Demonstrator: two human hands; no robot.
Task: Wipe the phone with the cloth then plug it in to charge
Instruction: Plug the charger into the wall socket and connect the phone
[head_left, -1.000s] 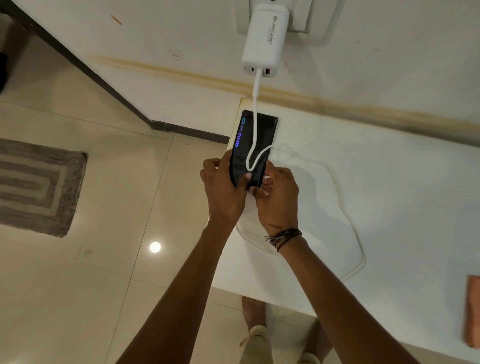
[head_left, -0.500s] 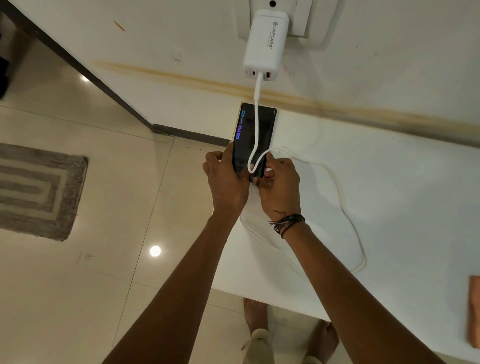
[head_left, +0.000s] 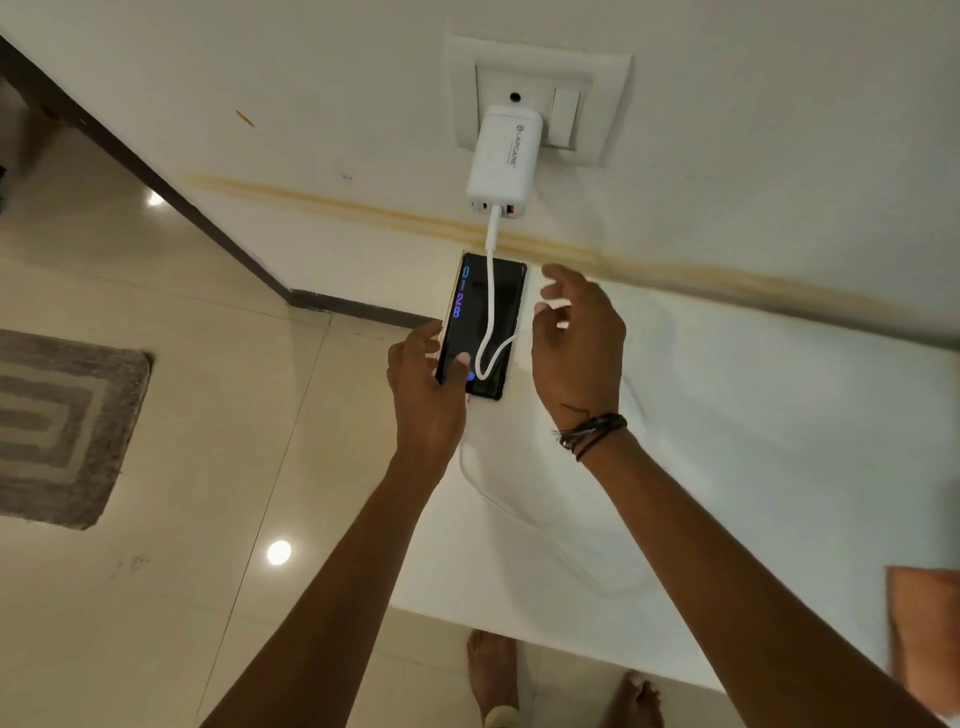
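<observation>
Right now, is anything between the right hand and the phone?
Nothing visible. The right hand hangs open just right of the phone; only the white cable drapes over the screen, and the left hand holds its near end.

Printed lengthwise in dark letters on the white charger (head_left: 502, 156) plugged into the wall socket: "LAPCARE"; glowing in blue down the left edge of the dark phone (head_left: 480, 317) screen: the digits 0, 1, 2, 8.

Black phone (head_left: 480, 325), white cable (head_left: 489, 291), possibly orange cloth (head_left: 924, 634).
</observation>
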